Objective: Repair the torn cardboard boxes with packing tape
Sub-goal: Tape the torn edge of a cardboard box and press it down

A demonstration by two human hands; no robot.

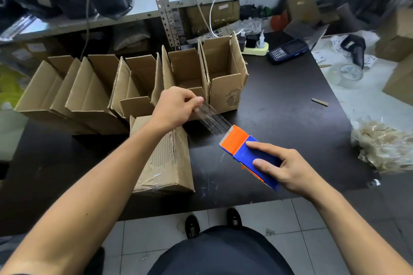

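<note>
Clear tape [212, 119] pinched by left hand [176, 106], seemingly taut, right hand [288, 168] gripping dispenser [248, 154]

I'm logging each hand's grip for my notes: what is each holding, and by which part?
The left hand pinches the clear tape by its free end; the right hand grips the tape dispenser around its blue body.

Bare table [279, 100] right of the open boxes [138, 87]; boxes block the left; bag [384, 147] far right
</note>
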